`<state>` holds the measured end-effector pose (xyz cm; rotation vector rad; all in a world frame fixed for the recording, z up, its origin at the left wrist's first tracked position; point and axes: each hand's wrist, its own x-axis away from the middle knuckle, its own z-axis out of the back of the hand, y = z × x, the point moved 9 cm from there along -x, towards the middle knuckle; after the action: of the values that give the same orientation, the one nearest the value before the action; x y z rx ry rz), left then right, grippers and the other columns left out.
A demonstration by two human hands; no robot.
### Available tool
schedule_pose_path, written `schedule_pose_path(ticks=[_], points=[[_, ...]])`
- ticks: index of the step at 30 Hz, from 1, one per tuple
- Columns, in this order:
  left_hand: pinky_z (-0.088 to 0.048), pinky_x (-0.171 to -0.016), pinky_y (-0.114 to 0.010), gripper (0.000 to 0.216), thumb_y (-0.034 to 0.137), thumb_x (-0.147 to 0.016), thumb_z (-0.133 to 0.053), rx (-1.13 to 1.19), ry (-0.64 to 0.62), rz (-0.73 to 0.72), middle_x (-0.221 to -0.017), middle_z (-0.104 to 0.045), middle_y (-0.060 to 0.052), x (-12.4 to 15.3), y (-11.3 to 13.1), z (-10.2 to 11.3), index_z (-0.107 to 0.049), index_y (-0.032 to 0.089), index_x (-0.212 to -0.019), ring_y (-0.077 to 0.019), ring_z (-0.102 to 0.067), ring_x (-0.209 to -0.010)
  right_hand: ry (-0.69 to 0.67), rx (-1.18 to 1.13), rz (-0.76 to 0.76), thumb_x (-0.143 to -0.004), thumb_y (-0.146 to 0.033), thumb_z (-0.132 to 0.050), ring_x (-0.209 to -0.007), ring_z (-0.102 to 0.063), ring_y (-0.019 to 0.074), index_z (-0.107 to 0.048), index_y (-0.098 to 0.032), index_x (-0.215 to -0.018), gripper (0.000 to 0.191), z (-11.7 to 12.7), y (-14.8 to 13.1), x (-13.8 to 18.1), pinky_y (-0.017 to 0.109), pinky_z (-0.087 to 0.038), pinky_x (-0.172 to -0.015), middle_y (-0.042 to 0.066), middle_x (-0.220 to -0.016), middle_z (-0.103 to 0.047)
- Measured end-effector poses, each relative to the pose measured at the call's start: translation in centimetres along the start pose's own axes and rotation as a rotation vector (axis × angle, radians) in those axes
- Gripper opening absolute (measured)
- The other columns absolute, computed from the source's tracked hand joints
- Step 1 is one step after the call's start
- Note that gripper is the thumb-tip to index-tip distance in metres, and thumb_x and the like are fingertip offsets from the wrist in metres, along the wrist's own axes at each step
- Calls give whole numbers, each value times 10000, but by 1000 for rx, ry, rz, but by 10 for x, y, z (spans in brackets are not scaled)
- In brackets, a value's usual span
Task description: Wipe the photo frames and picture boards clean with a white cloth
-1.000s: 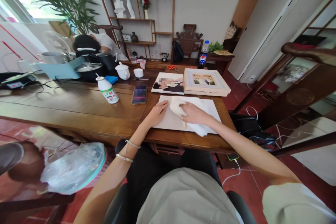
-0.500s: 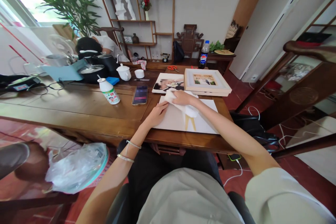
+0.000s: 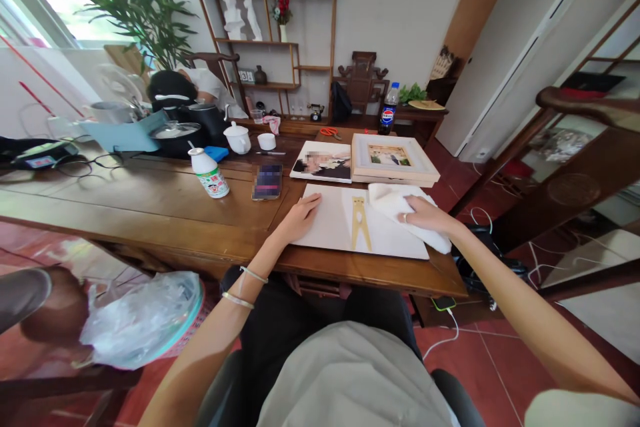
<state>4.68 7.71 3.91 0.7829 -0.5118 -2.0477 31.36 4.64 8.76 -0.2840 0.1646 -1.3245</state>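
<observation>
A white board [image 3: 330,223] lies flat near the front edge of the wooden table. My left hand [image 3: 301,215] rests flat on its left side with fingers stretched out, holding nothing. On the board's right end my right hand [image 3: 425,215] grips a white cloth [image 3: 387,198], which hangs over the right edge of the board. A ring shows on that hand. Between my hands, a yellowish two-legged figure [image 3: 359,213] shows on the board; I cannot tell whether it is printed or a separate piece. The cloth hides the board's far right corner.
Behind the board lie a photo panel [image 3: 320,161] and a white framed picture [image 3: 425,163]. A phone [image 3: 267,182], a milk bottle [image 3: 210,175], a teapot [image 3: 237,138], orange-handled pliers [image 3: 330,132] and a cola bottle [image 3: 389,110] stand or lie around. Across the table a person rests head down.
My right hand has slid the white cloth from the board's upper middle to its right end, uncovering the whole yellowish figure. My left hand has stayed in place.
</observation>
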Motion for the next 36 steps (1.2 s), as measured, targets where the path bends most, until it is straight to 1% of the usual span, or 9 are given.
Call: schedule_pose_path(ticks=[4,7,12,15,18,26,29,32,36], points=[[-221,-1181,-477,445,256,-918,-376,10,-4,5,-1442,-487,-129,0,-1,-1,-583,129,-1290,-261,-422,-1365,-200,-51,66,-668,-352,-583,-910,-612,281,-617,-173,-885,283,-18,-24,43,327,-473,-797,95,-984,-661],[-224,-1180,-472,448,257,-918,-373,-5,-6,6,-1449,-483,-113,-1,-3,-1,-576,143,-1302,-250,-416,-1370,-288,-84,34,-617,-408,-637,-889,-610,283,-606,-181,-882,350,-20,-20,59,333,-483,-775,87,-981,-654],[-216,-1184,-458,456,265,-918,-367,-1,-6,17,-1450,-480,-121,-1,-5,-1,-579,130,-1298,-248,-414,-1371,-96,-237,-6,-652,-368,-593,-947,-612,283,-621,-152,-951,369,-6,0,20,332,-479,-813,96,-1024,-665],[-217,-1183,-458,435,269,-901,-409,54,14,27,-1433,-502,-116,-1,-6,1,-602,145,-1271,-258,-432,-1358,50,-232,59,-710,-297,-509,-863,-625,266,-619,-138,-935,297,-2,-9,-15,333,-490,-729,99,-972,-682],[-258,-1168,-428,429,288,-887,-446,144,69,37,-1419,-519,-117,-1,-10,6,-608,150,-1259,-255,-456,-1339,109,-160,164,-743,-249,-485,-850,-613,261,-616,-146,-922,245,-9,-43,-39,336,-480,-714,100,-947,-677],[-293,-1139,-386,434,384,-951,-385,400,367,145,-1385,-545,-126,6,-26,30,-581,144,-1255,-224,-471,-1314,50,0,504,-704,-126,-535,-942,-559,284,-628,-148,-839,165,-53,-184,-69,357,-412,-823,121,-909,-646],[-345,-1102,-387,462,419,-962,-358,462,437,260,-1370,-553,-139,12,-41,35,-570,134,-1257,-235,-501,-1286,6,32,636,-688,-124,-542,-892,-558,257,-601,-162,-728,81,-62,-211,-42,330,-414,-797,96,-804,-635],[-427,-1026,-387,439,392,-957,-363,423,471,293,-1338,-572,-151,18,-43,40,-566,138,-1251,-242,-582,-1190,-99,41,822,-664,-132,-557,-791,-562,219,-577,-177,-676,50,-63,-217,16,301,-422,-725,59,-719,-608],[-466,-966,-386,390,324,-863,-536,119,349,330,-1214,-652,-144,30,-26,38,-601,145,-1203,-260,-645,-1062,-210,-3,709,-701,-129,-541,-628,-557,166,-594,-185,-735,85,-47,-167,66,272,-422,-614,9,-671,-603]])
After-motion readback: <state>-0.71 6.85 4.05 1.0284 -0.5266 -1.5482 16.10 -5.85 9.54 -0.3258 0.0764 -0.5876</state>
